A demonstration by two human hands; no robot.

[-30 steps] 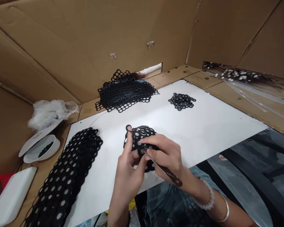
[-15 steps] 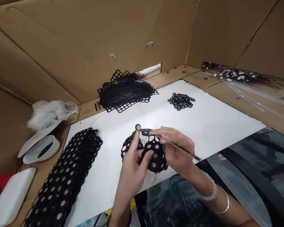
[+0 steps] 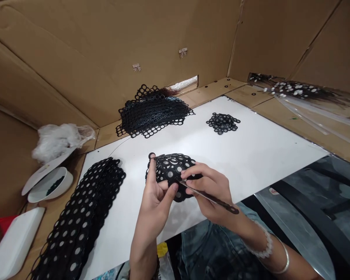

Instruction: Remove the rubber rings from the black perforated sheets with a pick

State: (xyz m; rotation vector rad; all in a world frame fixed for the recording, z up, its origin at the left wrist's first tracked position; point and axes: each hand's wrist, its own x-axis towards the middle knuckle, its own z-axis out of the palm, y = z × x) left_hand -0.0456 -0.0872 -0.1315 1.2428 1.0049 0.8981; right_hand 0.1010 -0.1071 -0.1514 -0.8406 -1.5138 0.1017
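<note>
In the middle of the white sheet, a piece of black mesh made of linked rings (image 3: 166,167) is bunched up between my hands. My left hand (image 3: 153,206) pinches its near edge under the thumb, with the index finger stretched upward. A single black ring (image 3: 151,155) shows at that fingertip, and a thread seems to run from it toward the mesh. My right hand (image 3: 214,186) grips a slim, dark, flat metal tool (image 3: 214,199) with a rounded end. The tool's tip meets the mesh beside my left thumb; exactly what it touches is too small to tell.
A long stack of ring mesh (image 3: 76,221) lies left, another mesh pile (image 3: 154,112) at the back. Loose rings (image 3: 223,123) are heaped on the white sheet (image 3: 268,144). A white bowl (image 3: 65,182) and white box (image 3: 17,237) stand left. Cardboard walls (image 3: 111,50) enclose the back.
Both hands have shifted left. My right hand has lowered, bringing the tool's tip from near the raised fingertip down to my left thumb. The mesh has turned and spread between the hands.
</note>
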